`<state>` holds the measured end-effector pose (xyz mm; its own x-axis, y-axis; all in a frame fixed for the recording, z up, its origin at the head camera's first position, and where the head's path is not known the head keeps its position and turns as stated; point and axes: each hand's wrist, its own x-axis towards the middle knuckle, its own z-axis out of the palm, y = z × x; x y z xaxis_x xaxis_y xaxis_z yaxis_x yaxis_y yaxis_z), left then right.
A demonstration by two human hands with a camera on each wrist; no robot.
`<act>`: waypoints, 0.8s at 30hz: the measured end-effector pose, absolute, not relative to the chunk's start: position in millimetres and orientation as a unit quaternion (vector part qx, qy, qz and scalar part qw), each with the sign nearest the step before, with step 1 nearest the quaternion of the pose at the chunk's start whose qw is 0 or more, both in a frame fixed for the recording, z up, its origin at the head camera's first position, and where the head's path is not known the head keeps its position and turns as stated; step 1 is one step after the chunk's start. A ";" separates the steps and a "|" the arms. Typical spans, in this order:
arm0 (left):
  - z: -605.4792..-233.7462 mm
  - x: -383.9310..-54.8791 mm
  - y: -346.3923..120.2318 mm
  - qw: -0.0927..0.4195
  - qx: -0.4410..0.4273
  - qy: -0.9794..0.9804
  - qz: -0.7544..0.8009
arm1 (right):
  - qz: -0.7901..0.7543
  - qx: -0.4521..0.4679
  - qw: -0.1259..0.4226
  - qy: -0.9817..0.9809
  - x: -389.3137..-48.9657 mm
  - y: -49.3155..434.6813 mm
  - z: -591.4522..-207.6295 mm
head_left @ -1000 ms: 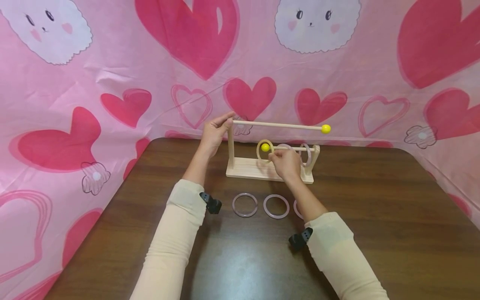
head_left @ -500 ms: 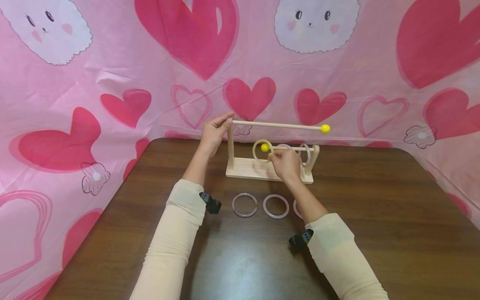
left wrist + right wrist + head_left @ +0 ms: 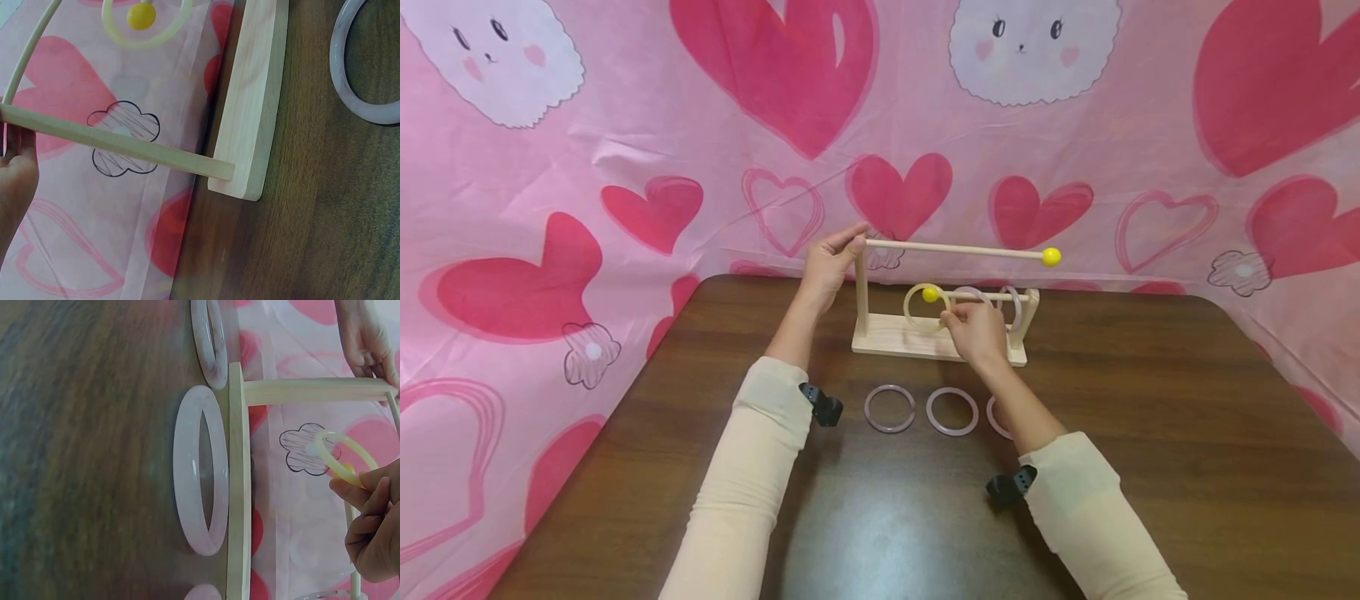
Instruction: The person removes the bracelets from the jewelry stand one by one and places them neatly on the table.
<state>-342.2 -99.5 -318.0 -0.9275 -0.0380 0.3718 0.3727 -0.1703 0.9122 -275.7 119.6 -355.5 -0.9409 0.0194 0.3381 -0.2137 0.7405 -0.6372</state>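
Observation:
My left hand (image 3: 827, 271) grips the top of the tall left post of a wooden bangle stand (image 3: 902, 337). With thumb and fingers, my right hand (image 3: 979, 335) pinches a pale yellow bangle (image 3: 340, 470) by its near right edge. In the head view that bangle surrounds the yellow ball (image 3: 930, 294) at the left end of the lower rod; whether it is threaded on, I cannot tell. Two pale bangles hang on this rod, one a lilac bangle (image 3: 973, 292) partly behind my hand, the other a whitish bangle (image 3: 1018, 310) near the short right post.
The upper rod (image 3: 955, 248) ends in a yellow ball (image 3: 1051, 257) and carries no bangle. In front of the stand, a left bangle (image 3: 890, 431), a middle bangle (image 3: 952, 433) and a partly hidden right bangle (image 3: 992, 419) lie on the brown table (image 3: 1150, 400). Behind hangs a pink heart-patterned cloth (image 3: 715, 108).
The yellow bangle has shifted slightly left and turned to face the head camera more fully. My right wrist has moved a little right and down. My left hand stays in place.

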 end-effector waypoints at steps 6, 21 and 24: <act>-317.8 -342.9 -99.3 0.136 -0.133 -0.627 -0.755 | 0.347 0.048 0.151 -0.924 -271.3 127.4 -356.9; -318.7 -341.9 -99.5 0.134 -0.131 -0.631 -0.753 | 0.334 0.070 0.155 -0.927 -260.5 147.3 -358.9; -318.7 -341.5 -99.7 0.135 -0.133 -0.630 -0.753 | 0.335 0.070 0.163 -0.925 -259.5 153.1 -361.9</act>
<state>-341.5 -99.7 -318.7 -0.9284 -0.0362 0.3697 0.3703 -0.1691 0.9134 -259.5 153.1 -361.9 -0.9368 -0.0209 0.3491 -0.2393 0.7663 -0.5963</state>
